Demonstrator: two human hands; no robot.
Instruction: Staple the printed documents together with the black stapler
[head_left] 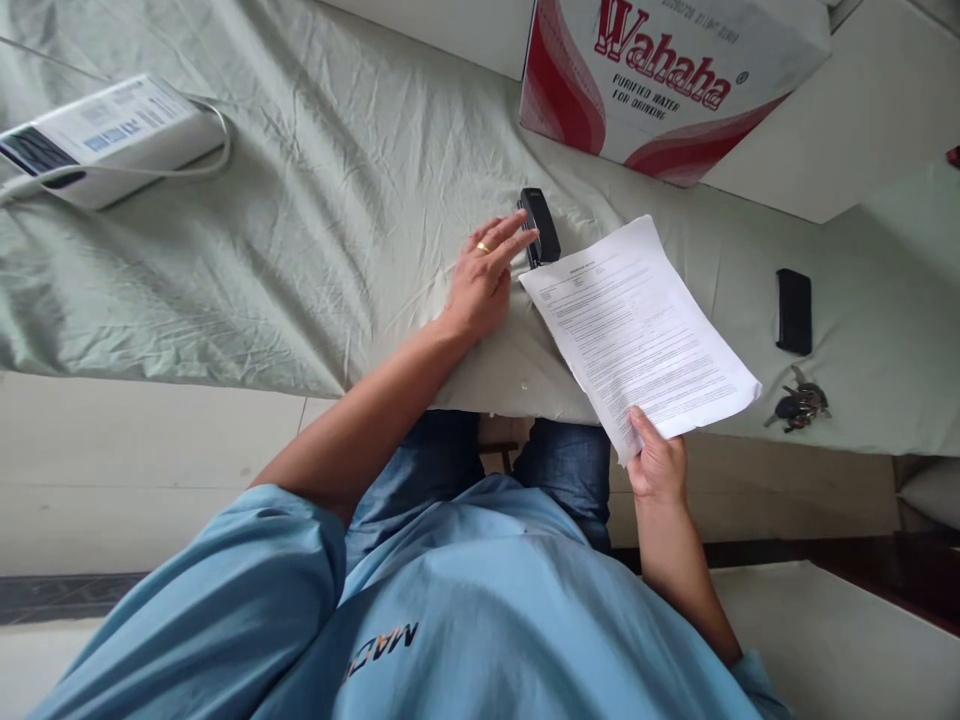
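Note:
My right hand [658,458] pinches the near edge of a printed paper sheet [637,325], thumb on top and the other fingers hidden beneath. The sheet, possibly more than one, slants across the cloth-covered table with its lower part past the front edge. Just left of its far corner is a small black stapler [541,225]. My left hand [486,275], a ring on one finger, reaches toward it with fingers stretched out. The fingertips overlap the stapler's left side; whether they press on it I cannot tell.
A red and white water carton [660,90] stands at the back. To the right lie a black phone-like object [793,312] and a bunch of keys [799,402]. A white box-shaped device [112,140] with a cable is at far left. Pale green cloth [300,200] covers the table.

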